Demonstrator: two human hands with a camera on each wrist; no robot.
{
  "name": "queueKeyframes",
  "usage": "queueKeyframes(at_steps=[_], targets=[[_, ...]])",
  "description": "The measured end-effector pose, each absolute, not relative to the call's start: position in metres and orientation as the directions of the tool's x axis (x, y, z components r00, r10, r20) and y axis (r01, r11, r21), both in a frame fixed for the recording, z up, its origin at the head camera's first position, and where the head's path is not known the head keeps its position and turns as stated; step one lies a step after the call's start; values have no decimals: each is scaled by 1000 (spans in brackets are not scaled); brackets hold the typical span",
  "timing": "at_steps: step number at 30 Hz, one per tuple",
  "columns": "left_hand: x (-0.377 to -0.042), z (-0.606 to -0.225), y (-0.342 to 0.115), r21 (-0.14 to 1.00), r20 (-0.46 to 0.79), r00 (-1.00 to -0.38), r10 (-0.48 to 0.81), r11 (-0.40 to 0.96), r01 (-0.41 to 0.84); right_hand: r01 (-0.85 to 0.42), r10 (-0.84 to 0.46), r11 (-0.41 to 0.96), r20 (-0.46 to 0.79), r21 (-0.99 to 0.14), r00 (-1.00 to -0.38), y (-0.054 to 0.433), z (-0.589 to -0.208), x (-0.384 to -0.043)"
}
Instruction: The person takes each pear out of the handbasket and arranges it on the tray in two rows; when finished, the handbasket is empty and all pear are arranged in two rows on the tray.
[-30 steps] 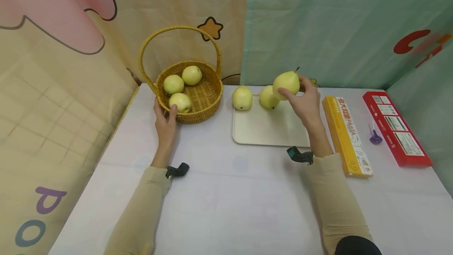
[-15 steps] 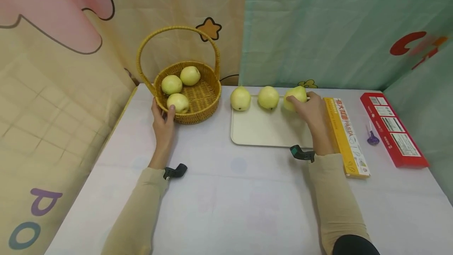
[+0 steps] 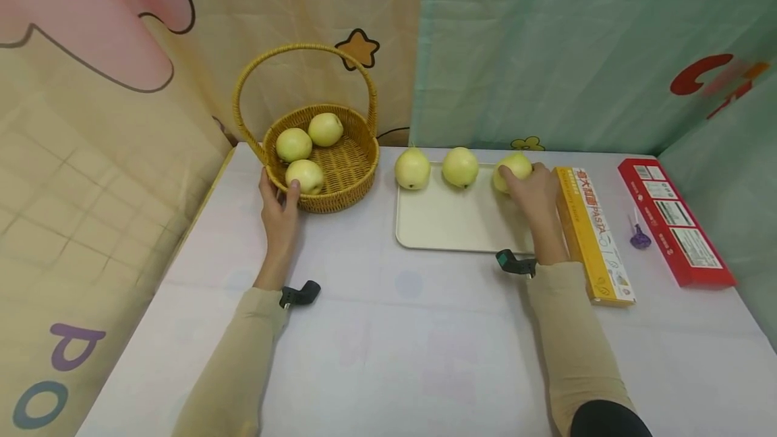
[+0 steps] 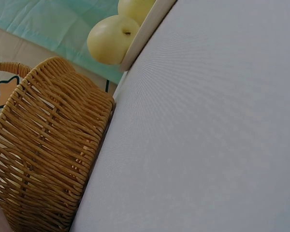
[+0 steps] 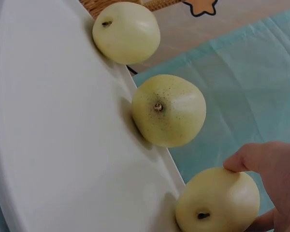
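Observation:
My right hand [image 3: 535, 195] holds a pale green pear [image 3: 514, 168] at the far right corner of a white tray [image 3: 461, 224]; in the right wrist view the thumb lies on top of this pear [image 5: 220, 200]. Two more pears, a middle one [image 3: 460, 167] and a left one [image 3: 413, 168], sit in a row along the tray's far edge. My left hand [image 3: 280, 221] grips the near left rim of a wicker basket [image 3: 340, 202], thumb over the rim and fingers outside. Inside the basket lie three pale round fruits [image 3: 305, 176].
Right of the tray lies a yellow pasta box [image 3: 595, 238]. Beyond it are a purple lollipop [image 3: 640, 238] and a red box [image 3: 676, 221]. The basket's tall handle [image 3: 303, 47] arches up before a printed curtain [image 3: 516, 52] behind the white table [image 3: 388, 342].
My right hand has lowered its pear from above the tray to the far right, beside the other two. The left hand has stayed on the basket rim.

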State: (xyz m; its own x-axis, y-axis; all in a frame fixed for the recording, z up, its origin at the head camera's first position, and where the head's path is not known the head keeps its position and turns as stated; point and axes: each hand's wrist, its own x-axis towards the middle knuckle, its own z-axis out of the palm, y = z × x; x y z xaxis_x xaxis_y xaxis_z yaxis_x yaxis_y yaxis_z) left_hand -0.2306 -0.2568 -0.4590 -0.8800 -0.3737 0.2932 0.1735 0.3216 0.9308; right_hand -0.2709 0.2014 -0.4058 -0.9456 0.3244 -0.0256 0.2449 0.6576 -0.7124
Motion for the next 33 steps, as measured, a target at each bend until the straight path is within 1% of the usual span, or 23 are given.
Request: queueKeyframes(at_steps=[5,12,18,21,28,33], targets=[[-229,-458,-257,932,291,-879,-378,319,171,213,351,636,32,-742,-936,200,-411,-275],[-226,-452,-255,936,293,-878,-377,302,183,110,353,639,163,-761,-922,201,-416,-281],[-209,-425,-243,941,281,-887,-366,285,181,100,342,634,163,-767,-925,203,-417,-281],[-204,-418,-240,941,281,-889,-363,285,181,93,336,635,165,-767,-928,204,-418,-280],[-227,-453,-253,934,301,-876,-377,300,192,99,342,628,161,-772,-926,206,-415,-280],[-229,-458,-255,935,284,-883,-373,310,171,122,360,612,139,-781,-923,203,-404,-276]])
